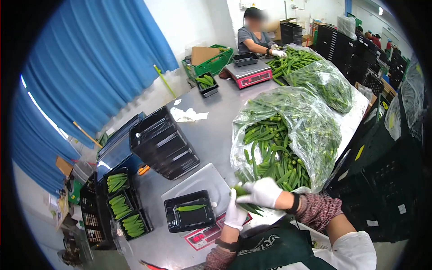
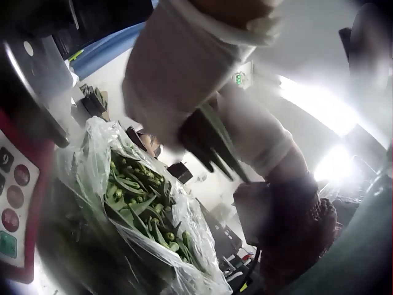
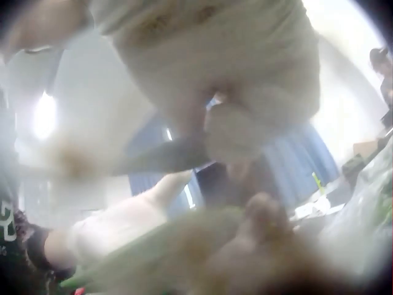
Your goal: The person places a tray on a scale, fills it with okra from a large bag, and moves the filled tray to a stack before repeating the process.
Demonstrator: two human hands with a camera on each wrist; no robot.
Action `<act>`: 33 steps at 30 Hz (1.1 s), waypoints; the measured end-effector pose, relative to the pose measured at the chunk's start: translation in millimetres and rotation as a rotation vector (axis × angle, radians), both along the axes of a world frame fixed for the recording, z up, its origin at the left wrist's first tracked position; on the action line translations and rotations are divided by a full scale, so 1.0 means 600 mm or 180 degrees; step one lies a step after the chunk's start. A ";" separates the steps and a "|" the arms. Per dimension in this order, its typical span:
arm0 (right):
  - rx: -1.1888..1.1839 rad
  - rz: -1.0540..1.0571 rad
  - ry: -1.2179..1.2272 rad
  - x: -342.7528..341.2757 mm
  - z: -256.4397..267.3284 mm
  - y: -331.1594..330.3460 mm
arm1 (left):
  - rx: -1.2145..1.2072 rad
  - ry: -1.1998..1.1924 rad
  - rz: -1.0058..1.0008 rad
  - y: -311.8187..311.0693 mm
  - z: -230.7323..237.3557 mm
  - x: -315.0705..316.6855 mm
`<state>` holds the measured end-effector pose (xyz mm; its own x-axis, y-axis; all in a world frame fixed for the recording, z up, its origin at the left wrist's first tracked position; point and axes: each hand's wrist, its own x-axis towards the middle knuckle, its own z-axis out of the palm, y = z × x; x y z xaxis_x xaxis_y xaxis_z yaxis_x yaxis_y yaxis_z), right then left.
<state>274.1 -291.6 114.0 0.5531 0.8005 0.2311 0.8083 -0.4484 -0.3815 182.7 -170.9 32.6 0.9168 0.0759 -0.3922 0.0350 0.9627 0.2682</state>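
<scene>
Several okra pods (image 1: pixel 252 208) are between my two white-gloved hands, over the table's front edge. My left hand (image 1: pixel 235 215) grips pods whose tips jut out past the glove in the left wrist view. Just right of it, my right hand (image 1: pixel 265 192) curls around okra too; a blurred okra pod (image 3: pixel 166 157) sticks out of its fingers in the right wrist view. Left of the hands, a black tray (image 1: pixel 170 215) sits on a scale (image 1: pixel 218 177) with a single okra pod (image 1: pixel 191 208) lying in it. A clear plastic bag (image 1: pixel 324 135) of loose okra lies open beyond my right hand.
A stack of black trays (image 1: pixel 164 143) stands behind the scale. Filled okra trays (image 1: pixel 120 207) line the left edge. Across the table a person (image 1: pixel 254 38) works by a second scale (image 1: pixel 247 72) and another okra bag (image 1: pixel 330 85). Dark crates (image 1: pixel 378 180) stand at right.
</scene>
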 end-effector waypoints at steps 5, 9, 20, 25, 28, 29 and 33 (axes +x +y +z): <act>-0.0075 -0.0138 0.0586 0.109 -0.023 0.014 | 0.0381 0.0519 0.0369 0.020 0.010 -0.022; -0.0982 -0.0947 0.1198 0.286 -0.132 0.053 | 0.0172 0.0181 0.0255 0.032 0.010 -0.031; -0.0688 -0.1911 0.1469 0.363 -0.255 0.115 | 0.0107 0.0409 0.0402 0.053 0.040 -0.045; -0.0927 -0.1318 0.1235 0.358 -0.337 0.134 | 0.0094 0.0282 0.0243 0.050 0.031 -0.029; -0.0922 -0.1367 0.1189 0.353 -0.326 0.136 | 0.0062 0.0143 0.0191 0.059 0.022 -0.032; -0.0891 -0.1644 0.1396 0.360 -0.302 0.126 | 0.0049 0.0157 0.0216 0.059 0.026 -0.031; -0.0162 -0.1025 0.2262 0.393 -0.136 0.057 | -0.0038 0.0002 0.0295 0.055 0.040 -0.032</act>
<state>509.7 -257.3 32.2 0.7615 0.5755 -0.2981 0.2050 -0.6501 -0.7316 163.2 -137.8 56.7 0.9057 0.1558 -0.3941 -0.0543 0.9649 0.2568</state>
